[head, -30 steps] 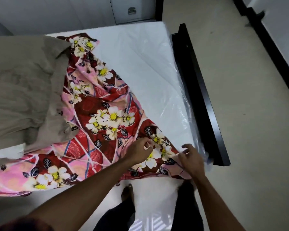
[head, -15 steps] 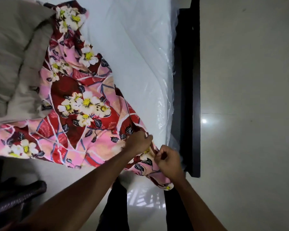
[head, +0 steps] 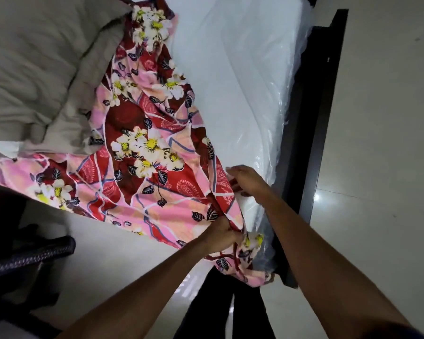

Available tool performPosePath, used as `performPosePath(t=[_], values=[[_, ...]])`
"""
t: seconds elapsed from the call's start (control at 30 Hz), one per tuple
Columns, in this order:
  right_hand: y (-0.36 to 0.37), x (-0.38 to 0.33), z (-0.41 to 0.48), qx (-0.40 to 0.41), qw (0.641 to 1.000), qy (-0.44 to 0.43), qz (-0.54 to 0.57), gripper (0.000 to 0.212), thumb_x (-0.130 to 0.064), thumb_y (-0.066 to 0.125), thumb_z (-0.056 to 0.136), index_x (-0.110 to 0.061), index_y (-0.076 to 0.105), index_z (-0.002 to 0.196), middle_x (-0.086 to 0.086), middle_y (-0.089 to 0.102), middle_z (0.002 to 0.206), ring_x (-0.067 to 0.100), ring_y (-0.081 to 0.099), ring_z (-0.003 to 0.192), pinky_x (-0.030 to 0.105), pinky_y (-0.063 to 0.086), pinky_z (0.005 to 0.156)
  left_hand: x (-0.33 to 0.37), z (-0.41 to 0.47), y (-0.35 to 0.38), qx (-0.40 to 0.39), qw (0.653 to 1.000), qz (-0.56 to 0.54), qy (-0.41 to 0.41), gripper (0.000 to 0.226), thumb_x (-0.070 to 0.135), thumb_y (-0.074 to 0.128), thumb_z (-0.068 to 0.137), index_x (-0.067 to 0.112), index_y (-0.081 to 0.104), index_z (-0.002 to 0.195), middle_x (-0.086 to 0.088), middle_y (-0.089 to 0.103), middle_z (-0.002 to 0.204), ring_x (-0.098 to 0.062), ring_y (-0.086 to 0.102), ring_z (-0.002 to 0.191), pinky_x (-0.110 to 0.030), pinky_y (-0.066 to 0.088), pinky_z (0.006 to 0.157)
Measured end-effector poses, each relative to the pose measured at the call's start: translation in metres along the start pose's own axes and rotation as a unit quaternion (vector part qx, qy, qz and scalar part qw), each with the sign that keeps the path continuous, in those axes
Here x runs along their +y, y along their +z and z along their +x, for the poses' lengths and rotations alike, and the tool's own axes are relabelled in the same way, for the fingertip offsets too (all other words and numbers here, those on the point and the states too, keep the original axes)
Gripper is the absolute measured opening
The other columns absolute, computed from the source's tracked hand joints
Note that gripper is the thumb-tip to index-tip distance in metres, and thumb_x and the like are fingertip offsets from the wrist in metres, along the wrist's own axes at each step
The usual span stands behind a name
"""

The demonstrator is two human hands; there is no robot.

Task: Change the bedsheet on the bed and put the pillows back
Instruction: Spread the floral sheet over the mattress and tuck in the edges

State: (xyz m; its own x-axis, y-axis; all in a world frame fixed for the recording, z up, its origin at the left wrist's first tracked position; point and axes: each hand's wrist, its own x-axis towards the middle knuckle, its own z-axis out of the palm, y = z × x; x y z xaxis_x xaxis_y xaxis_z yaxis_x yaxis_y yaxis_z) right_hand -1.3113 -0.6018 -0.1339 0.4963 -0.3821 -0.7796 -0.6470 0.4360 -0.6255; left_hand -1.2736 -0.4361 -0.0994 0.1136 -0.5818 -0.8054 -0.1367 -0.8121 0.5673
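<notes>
The right hand (head: 249, 181) has been slid up the hem, away from the left hand (head: 220, 234). All 2 are clamped on the red-and-pink floral cotton bedsheet (head: 142, 152), bunched at the white plastic-wrapped mattress's (head: 242, 81) near corner. Spreading over that corner looks imminent.

bare mattress (head: 242, 81) open, grey bedding (head: 34, 69) heaped left

The bedsheet (head: 142, 152) lies across the mattress (head: 242, 81), the blanket (head: 34, 69) on its left, the bed frame (head: 316, 118) at right.
</notes>
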Motion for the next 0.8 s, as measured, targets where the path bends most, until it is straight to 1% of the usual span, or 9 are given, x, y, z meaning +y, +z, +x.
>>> performPosePath(t=[0.07,0.17,0.3,0.33,0.4,0.47,0.53,0.67,0.8], values=[[0.017,-0.018,0.015,-0.003,0.998,-0.028,-0.053,0.023,-0.036,0.058,0.099,-0.014,0.068,0.1,0.003,0.069,0.079,0.015,0.062,0.064,0.018,0.042,0.051,-0.003,0.002,-0.01,-0.056,0.998,0.016,-0.018,0.031,-0.003,0.059,0.078,0.018,0.063,0.055,0.01,0.062,0.058,-0.002,0.053,0.054,-0.019,0.041,0.058],[0.03,-0.026,0.035,0.03,0.998,-0.057,-0.029,0.021,-0.02,0.061,0.096,-0.016,0.067,0.077,-0.001,0.066,0.075,0.015,0.061,0.069,0.027,0.049,0.071,-0.002,0.011,-0.035,-0.119,0.987,0.078,-0.076,0.012,0.008,0.063,0.087,0.007,0.075,0.089,-0.006,0.072,0.085,-0.005,0.062,0.061,-0.014,0.043,0.05],[0.018,-0.013,0.044,0.156,0.975,-0.095,-0.124,0.015,-0.031,0.056,0.094,-0.022,0.066,0.087,0.003,0.074,0.093,0.025,0.069,0.088,0.041,0.056,0.087,0.023,0.021,-0.081,-0.203,0.961,0.135,-0.133,0.032,0.034,0.059,0.097,0.007,0.07,0.084,-0.004,0.07,0.074,-0.012,0.064,0.056,-0.019,0.048,0.049],[0.016,-0.013,0.046,0.152,0.972,-0.096,-0.153,0.015,-0.031,0.058,0.094,-0.021,0.069,0.094,0.002,0.074,0.098,0.025,0.069,0.091,0.04,0.056,0.089,0.027,0.028,-0.096,-0.167,0.967,0.151,-0.121,0.033,0.037,0.06,0.097,0.009,0.068,0.08,-0.003,0.069,0.071,-0.015,0.063,0.058,-0.021,0.049,0.053],[0.023,-0.017,0.044,0.098,0.965,-0.094,-0.222,0.022,-0.036,0.065,0.09,-0.024,0.07,0.107,0.0,0.074,0.107,0.025,0.069,0.1,0.034,0.053,0.092,0.025,0.042,-0.123,-0.005,0.981,0.185,-0.052,0.036,0.04,0.064,0.093,0.011,0.067,0.071,-0.002,0.067,0.065,-0.017,0.061,0.057,-0.028,0.051,0.061],[0.041,-0.022,0.042,0.09,0.942,-0.107,-0.305,0.043,-0.053,0.067,0.082,-0.029,0.064,0.117,-0.001,0.073,0.11,0.027,0.067,0.103,0.035,0.051,0.088,0.026,0.052,-0.138,0.179,0.975,0.129,0.0,0.035,0.042,0.064,0.091,0.016,0.064,0.067,0.004,0.061,0.059,-0.014,0.058,0.056,-0.028,0.045,0.058],[0.062,-0.024,0.039,0.138,0.918,-0.123,-0.35,0.051,-0.065,0.06,0.08,-0.028,0.056,0.114,-0.001,0.071,0.102,0.028,0.067,0.095,0.037,0.05,0.078,0.028,0.06,-0.142,0.296,0.954,0.043,-0.004,0.03,0.049,0.062,0.089,0.022,0.062,0.078,0.01,0.061,0.066,-0.01,0.058,0.063,-0.026,0.037,0.055],[0.088,-0.015,0.043,0.139,0.875,-0.178,-0.428,0.038,-0.058,0.057,0.088,-0.024,0.056,0.106,0.0,0.067,0.098,0.026,0.067,0.091,0.036,0.051,0.073,0.017,0.063,-0.14,0.374,0.917,0.109,-0.082,0.043,0.064,0.058,0.084,0.024,0.053,0.099,0.008,0.064,0.08,-0.016,0.061,0.074,-0.029,0.043,0.06],[0.075,-0.014,0.052,0.149,0.917,-0.172,-0.328,0.019,-0.042,0.061,0.091,-0.025,0.059,0.083,-0.006,0.065,0.084,0.021,0.063,0.079,0.028,0.04,0.064,-0.003,0.066,-0.131,0.372,0.913,0.142,-0.085,0.022,0.037,0.055,0.091,0.02,0.062,0.103,-0.004,0.068,0.09,-0.03,0.066,0.088,-0.033,0.049,0.066]])
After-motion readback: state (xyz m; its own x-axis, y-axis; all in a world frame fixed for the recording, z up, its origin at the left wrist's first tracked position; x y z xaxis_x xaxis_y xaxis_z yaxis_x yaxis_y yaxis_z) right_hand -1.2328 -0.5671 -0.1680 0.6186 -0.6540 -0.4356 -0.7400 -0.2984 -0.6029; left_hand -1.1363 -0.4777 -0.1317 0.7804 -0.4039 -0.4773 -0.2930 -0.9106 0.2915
